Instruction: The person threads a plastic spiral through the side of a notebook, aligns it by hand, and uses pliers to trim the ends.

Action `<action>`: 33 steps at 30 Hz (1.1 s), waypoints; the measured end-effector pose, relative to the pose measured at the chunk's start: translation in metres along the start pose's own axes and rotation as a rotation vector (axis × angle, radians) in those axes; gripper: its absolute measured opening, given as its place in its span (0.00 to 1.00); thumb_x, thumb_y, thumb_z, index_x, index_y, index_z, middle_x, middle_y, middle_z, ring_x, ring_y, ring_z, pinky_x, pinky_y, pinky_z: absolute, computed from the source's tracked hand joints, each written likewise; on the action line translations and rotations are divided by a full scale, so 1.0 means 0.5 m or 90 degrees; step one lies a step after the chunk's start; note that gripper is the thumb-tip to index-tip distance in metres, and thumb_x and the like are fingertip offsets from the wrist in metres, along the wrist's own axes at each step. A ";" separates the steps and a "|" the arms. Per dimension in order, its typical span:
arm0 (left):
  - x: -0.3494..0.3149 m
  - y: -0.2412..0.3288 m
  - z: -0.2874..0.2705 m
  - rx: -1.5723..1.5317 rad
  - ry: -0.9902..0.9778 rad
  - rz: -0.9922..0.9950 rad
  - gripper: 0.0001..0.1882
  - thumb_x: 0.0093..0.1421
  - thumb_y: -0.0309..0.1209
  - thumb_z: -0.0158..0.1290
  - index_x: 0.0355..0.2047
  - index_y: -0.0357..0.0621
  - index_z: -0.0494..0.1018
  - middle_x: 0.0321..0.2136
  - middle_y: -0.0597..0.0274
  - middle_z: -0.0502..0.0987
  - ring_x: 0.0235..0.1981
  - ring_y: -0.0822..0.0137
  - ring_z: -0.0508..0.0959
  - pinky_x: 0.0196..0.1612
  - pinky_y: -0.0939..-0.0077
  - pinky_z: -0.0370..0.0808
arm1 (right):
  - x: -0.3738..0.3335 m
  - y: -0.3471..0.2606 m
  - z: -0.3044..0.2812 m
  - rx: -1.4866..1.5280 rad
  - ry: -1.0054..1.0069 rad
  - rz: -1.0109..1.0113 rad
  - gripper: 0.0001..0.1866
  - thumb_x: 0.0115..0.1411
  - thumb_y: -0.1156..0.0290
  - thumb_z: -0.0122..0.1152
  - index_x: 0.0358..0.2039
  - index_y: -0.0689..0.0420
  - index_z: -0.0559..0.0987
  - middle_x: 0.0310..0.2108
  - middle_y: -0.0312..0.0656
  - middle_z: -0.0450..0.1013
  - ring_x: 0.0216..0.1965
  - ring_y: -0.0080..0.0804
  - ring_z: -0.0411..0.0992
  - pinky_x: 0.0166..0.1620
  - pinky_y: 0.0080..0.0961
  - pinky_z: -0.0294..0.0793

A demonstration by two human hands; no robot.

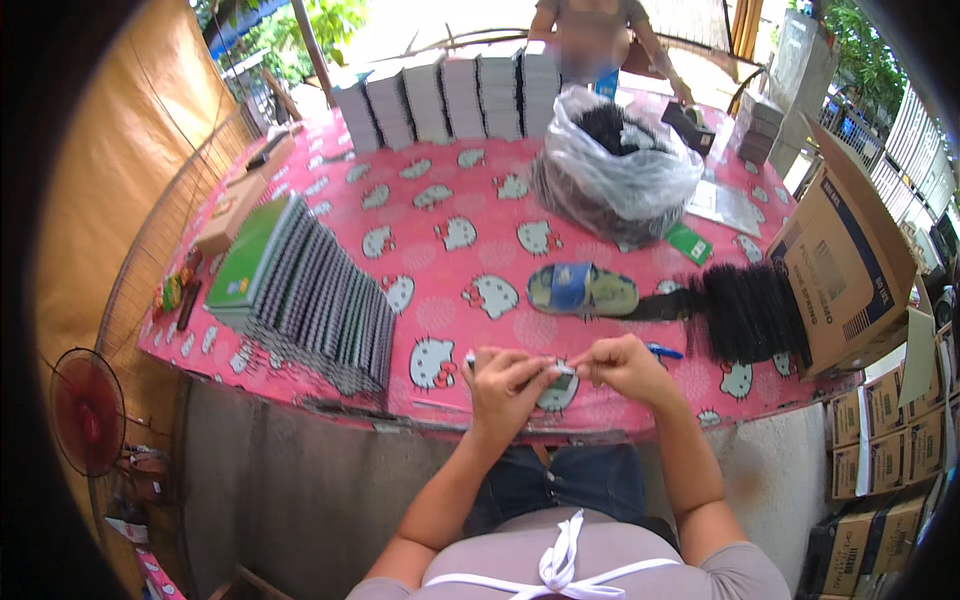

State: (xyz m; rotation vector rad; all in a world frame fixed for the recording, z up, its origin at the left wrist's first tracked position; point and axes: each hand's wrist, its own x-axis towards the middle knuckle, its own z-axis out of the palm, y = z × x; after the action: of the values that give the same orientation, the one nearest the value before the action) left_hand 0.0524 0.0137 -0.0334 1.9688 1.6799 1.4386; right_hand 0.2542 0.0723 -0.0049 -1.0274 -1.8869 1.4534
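Note:
My left hand and my right hand meet over the near edge of the table. Between their fingertips is a small white object with a greyish part below it, too small to name. The left fingers are closed round it, and a white tip pokes out past the knuckles. Thumb and fingers of the right hand pinch at its other end. Just beyond lies a blue and yellow-green slipper. Close to my right hand rests a blue pen, partly hidden by that hand.
Spiral-bound notebooks stand stacked at left. Further stacks line the back. A plastic bag of black things, a black bristly bundle and an open cardboard box occupy the right. Another person is across the pink table.

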 end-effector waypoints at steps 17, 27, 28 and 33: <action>-0.006 -0.001 -0.011 0.033 0.001 0.024 0.10 0.47 0.35 0.64 0.32 0.54 0.80 0.27 0.73 0.78 0.34 0.70 0.72 0.43 0.68 0.57 | -0.021 -0.033 0.084 -0.424 0.222 -0.175 0.10 0.56 0.65 0.60 0.34 0.56 0.75 0.32 0.43 0.70 0.34 0.46 0.73 0.32 0.36 0.72; -0.009 0.008 -0.020 0.046 -0.002 0.031 0.12 0.44 0.31 0.66 0.32 0.49 0.82 0.29 0.68 0.79 0.34 0.67 0.72 0.40 0.71 0.64 | -0.026 -0.053 0.105 -0.394 0.231 -0.164 0.09 0.52 0.71 0.63 0.31 0.60 0.74 0.31 0.45 0.69 0.34 0.46 0.72 0.34 0.38 0.71; -0.008 0.008 -0.022 0.046 -0.004 0.032 0.12 0.44 0.31 0.66 0.32 0.49 0.82 0.28 0.68 0.79 0.34 0.67 0.72 0.40 0.70 0.65 | -0.024 -0.055 0.101 -0.404 0.243 -0.194 0.08 0.51 0.73 0.63 0.30 0.61 0.74 0.30 0.45 0.69 0.33 0.46 0.72 0.34 0.38 0.71; -0.008 0.006 -0.017 0.044 -0.006 0.040 0.13 0.44 0.31 0.66 0.32 0.49 0.82 0.28 0.68 0.79 0.34 0.67 0.72 0.39 0.71 0.66 | -0.016 -0.035 0.113 -0.403 0.281 -0.190 0.07 0.52 0.74 0.61 0.28 0.62 0.74 0.29 0.46 0.69 0.34 0.47 0.72 0.35 0.37 0.71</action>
State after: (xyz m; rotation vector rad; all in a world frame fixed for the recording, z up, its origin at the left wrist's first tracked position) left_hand 0.0487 0.0055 -0.0291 2.0791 1.6995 1.4076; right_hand 0.2098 0.0323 -0.0033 -1.1519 -2.0749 0.4063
